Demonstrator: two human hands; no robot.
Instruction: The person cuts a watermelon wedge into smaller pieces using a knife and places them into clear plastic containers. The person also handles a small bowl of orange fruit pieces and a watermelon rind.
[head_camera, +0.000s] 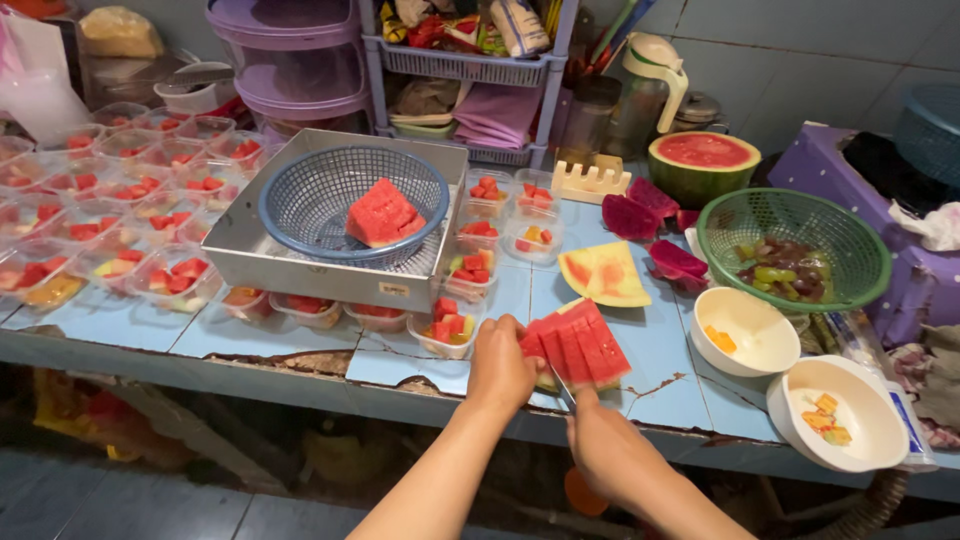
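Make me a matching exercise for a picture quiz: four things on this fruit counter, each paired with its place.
1. watermelon chunk
2. grapes
3. sliced watermelon slab
4. halved watermelon

A. green basket
B. under the left hand
C. blue basket
D. against the back wall, uncut side up

Pairs: 1-C, 2-A, 3-B, 4-D

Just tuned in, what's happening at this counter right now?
A person is slicing a watermelon slab on the blue tiled counter. The left hand steadies the slab while the right hand works a knife at its near edge; several cuts already show. Clear plastic cups of cut fruit crowd the left side, another watermelon chunk sits in a blue basket, and a green basket holds grapes.
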